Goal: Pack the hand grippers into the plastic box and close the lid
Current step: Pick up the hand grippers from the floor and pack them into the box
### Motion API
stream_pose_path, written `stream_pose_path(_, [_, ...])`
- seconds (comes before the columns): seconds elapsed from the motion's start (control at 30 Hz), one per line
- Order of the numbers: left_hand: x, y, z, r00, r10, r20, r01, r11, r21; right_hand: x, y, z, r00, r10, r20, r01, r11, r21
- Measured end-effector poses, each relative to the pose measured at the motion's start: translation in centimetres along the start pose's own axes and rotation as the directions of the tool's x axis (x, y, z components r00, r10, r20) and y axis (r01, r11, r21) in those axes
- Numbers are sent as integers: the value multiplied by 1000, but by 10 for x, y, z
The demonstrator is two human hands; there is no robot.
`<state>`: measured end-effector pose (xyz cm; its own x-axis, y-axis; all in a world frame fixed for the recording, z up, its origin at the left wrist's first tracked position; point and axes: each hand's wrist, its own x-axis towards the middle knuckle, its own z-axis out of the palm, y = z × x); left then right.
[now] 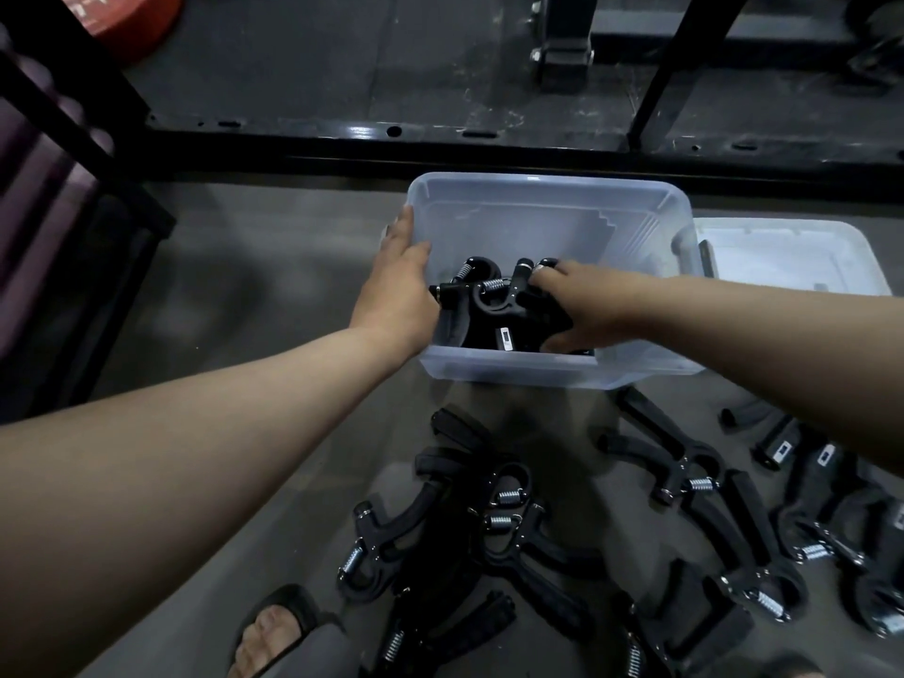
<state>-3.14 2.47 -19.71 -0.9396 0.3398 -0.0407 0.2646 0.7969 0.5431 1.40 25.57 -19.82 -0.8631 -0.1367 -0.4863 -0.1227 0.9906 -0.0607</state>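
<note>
A black metal rack frame [440, 134] crossed at twelve o'clock, a red weight plate [124, 19] lay at eleven, a sandalled foot [274, 633] at six.

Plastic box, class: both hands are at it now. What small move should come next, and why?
Probably let go and draw the right hand out of the plastic box. It rests on hand grippers already lying inside, while many more wait on the floor, and the left hand steadies the wall.

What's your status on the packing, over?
Left hand on plastic box rim, right hand setting hand grippers inside. More grippers on floor. Lid off, beside box.
</note>
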Motion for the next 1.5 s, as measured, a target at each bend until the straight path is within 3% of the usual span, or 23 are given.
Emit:
stream_pose_path(0.13, [-1,1,-1,1000,-8,2,8,1000,-3,3,-5,-4,996,-16,-87,9,997,-73])
stream_pose_path(0.27, [-1,1,-2,1000,-11,7,11,1000,-12,-2,-5,-26,983,58,-174,-15,971,238])
stream_pose_path(0.43, [-2,2,-3,1000,-21,9,21,1000,-21,-9,-17,-37,972,162,-171,-26,794,608])
stream_pose_path(0.5, [-2,2,-3,1000,-17,10,17,1000,-19,-9,-28,-34,966,203,-163,14,583,812])
stream_pose_path(0.6, [-2,3,-3,1000,-17,19,17,1000,-17,-8,-46,-33,971,237,12,-25,52,998])
stream_pose_path(0.63, [-2,3,-3,1000,-17,20,18,1000,-17,-5,-50,-32,969,235,83,-70,-63,996])
stream_pose_path(0.7, [-2,2,-3,1000,-20,23,21,1000,-20,3,-58,-24,946,245,214,-173,-178,969])
stream_pose_path(0.77, [-2,3,-3,1000,-21,23,22,999,-25,11,-63,-15,916,267,299,-249,-206,946])
stream_pose_path(0.83, [-3,3,-3,1000,-18,16,18,999,-26,18,-65,-8,898,289,333,-301,-150,942])
stream_pose_path(0.87, [-3,4,-4,1000,-18,14,18,999,-27,19,-66,-6,897,301,324,-331,-29,943])
stream_pose_path(0.9, [-3,4,-4,1000,-20,12,20,999,-27,18,-64,-5,911,302,280,-345,186,920])
stream_pose_path(0.97, [-3,3,-4,1000,-24,8,24,999,-29,15,-57,-5,958,246,147,-279,681,677])
stream_pose_path(1.0, [-3,3,-3,1000,-22,5,22,999,-29,13,-55,-7,974,208,95,-227,826,517])
stream_pose_path(1.03, [-2,2,-3,1000,-18,3,18,999,-28,10,-54,-9,980,187,64,-197,892,407])
stream_pose_path(1.13, [-2,2,-2,1000,-8,4,8,1000,-18,-1,-59,-14,989,145,-18,-137,965,223])
stream_pose_path(1.2, [-2,2,-3,1000,-10,6,10,1000,-16,-4,-62,-14,991,124,-43,-114,975,191])
stream_pose_path(1.37, [-3,4,-4,1000,-17,6,17,1000,-11,10,-66,-7,986,164,-33,-139,914,381])
stream_pose_path(1.5, [-3,3,-4,1000,-17,9,17,1000,-11,12,-72,-4,985,170,-12,-154,919,363])
